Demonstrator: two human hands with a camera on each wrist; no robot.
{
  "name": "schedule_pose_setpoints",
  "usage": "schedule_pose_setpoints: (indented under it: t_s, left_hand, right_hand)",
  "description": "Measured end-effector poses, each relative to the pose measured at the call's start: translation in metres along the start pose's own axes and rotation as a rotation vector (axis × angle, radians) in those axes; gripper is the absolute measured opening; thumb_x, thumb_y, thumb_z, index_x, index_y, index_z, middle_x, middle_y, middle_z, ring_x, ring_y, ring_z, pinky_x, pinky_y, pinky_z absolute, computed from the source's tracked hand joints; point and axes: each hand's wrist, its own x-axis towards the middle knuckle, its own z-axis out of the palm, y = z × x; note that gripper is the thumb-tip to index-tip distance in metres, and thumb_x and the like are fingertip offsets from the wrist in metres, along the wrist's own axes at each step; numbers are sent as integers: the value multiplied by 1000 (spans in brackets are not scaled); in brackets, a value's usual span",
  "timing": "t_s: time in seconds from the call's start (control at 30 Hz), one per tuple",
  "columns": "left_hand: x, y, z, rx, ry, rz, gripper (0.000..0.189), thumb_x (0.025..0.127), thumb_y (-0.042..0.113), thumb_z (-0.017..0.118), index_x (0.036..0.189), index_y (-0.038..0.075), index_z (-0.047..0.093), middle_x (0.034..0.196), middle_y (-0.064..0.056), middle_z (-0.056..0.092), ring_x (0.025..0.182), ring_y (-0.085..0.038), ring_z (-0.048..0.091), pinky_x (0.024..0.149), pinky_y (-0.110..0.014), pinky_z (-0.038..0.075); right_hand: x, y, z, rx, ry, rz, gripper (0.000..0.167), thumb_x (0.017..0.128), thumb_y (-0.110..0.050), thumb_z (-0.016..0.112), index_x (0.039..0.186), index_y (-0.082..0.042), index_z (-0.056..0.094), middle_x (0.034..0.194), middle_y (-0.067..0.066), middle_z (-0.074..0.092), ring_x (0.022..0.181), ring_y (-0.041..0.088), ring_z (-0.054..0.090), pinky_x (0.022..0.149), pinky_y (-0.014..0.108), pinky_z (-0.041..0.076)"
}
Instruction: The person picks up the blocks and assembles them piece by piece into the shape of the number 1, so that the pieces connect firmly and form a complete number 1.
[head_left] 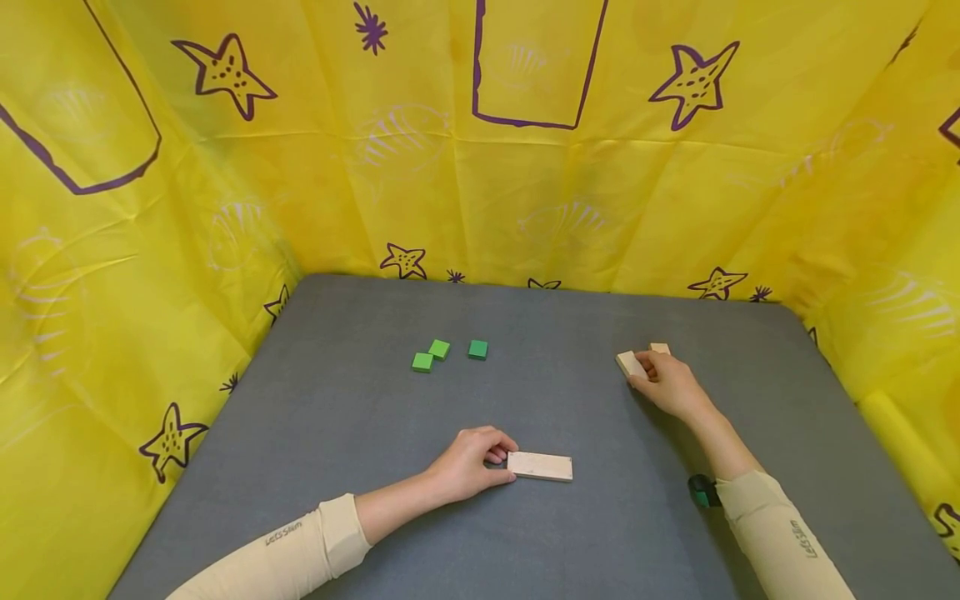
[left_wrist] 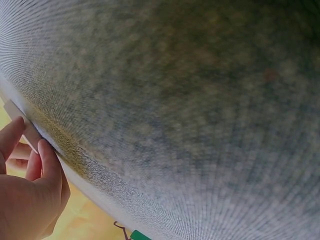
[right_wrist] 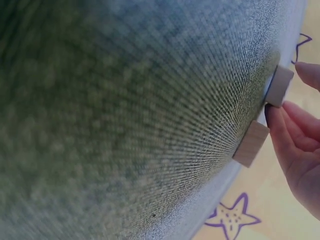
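Observation:
My left hand [head_left: 468, 467] pinches the left end of a flat, pale wooden plank [head_left: 542, 467], which lies on the grey table. Thumb and forefinger sit at the plank's two long edges, as the left wrist view also shows of the plank [left_wrist: 24, 127]. Farther off to the right, my right hand [head_left: 670, 385] has its curled fingers and thumb about one end of a small wooden block [head_left: 628, 364]. A second wooden block [head_left: 660, 347] stands just behind those fingers, partly hidden by them. In the right wrist view the two blocks are a short way apart.
Two light green square tiles [head_left: 422, 362] lie corner to corner left of centre, with a darker green tile [head_left: 477, 350] to their right. Yellow patterned cloth [head_left: 420, 183] walls the grey table [head_left: 337, 333] at the back and both sides.

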Motion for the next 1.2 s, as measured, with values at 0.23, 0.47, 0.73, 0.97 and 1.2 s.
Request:
schedule_pose_setpoints:
  t_s: [0.23,0.47,0.73,0.97,1.2]
  left_hand:
    - [0,0,0,6,-2,-1,28,78,5,82,102,2,68,91,-3,63,82,-9,60,74,-17,52]
    - [0,0,0,3,5,5,28,77,4,82,101,2,68,91,-3,63,82,-9,60,74,-17,52]
    - [0,0,1,-9,8,0,28,77,4,82,101,2,69,91,-3,63,81,-9,60,74,-17,52]
    - [0,1,0,-10,6,0,27,77,3,82,101,1,68,91,-4,64,82,-11,61,74,-18,53]
    - [0,0,0,-12,12,13,27,76,3,82,100,0,68,91,-4,64,81,-10,60,74,-18,53]
  right_hand:
    - [-1,0,-1,12,-5,19,45,88,-13,68,121,14,55,98,23,64,88,36,61,81,52,50]
    - [-2,-2,-1,31,-22,34,50,87,-15,71,122,15,54,99,24,64,89,37,62,81,52,50]
    - [-3,-3,-2,66,-56,59,56,82,-17,78,122,14,54,101,22,63,89,34,61,76,45,50]
    - [0,3,-3,76,-88,65,61,80,-18,79,125,14,52,106,23,63,91,34,61,77,42,50]
    - [3,2,-3,78,-96,64,65,79,-20,80,125,15,51,109,27,62,90,34,62,77,43,50]
